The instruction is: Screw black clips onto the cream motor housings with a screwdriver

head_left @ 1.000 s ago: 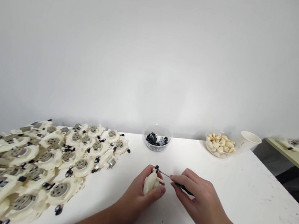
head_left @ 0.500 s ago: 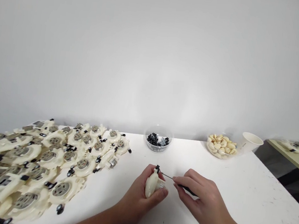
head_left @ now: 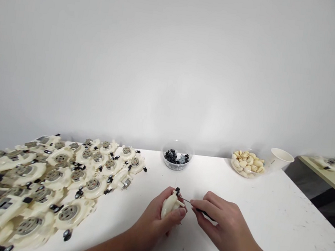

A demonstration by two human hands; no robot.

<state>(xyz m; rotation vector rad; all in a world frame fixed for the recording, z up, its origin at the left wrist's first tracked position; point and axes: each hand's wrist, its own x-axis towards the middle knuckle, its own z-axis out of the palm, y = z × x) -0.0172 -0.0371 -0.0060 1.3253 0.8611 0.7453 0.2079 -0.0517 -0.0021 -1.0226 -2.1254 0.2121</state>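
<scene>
Behind the table (head_left: 266, 221), a wall (head_left: 176, 60) is rising. Above the table, the left hand (head_left: 157, 219) is gripping a cream part (head_left: 168, 206), seemingly leaving its black tip (head_left: 177, 191) exposed toward the thin tool (head_left: 206, 215) the right hand (head_left: 223, 219) is pinching.

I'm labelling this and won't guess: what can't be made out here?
Head view:
Held cream part: lower side covered by the left hand.
Tool: tip too small to tell whether it touches the black piece; handle partly covered by the right hand.
Heap of cream parts: cut off by the left and bottom edges.
</scene>
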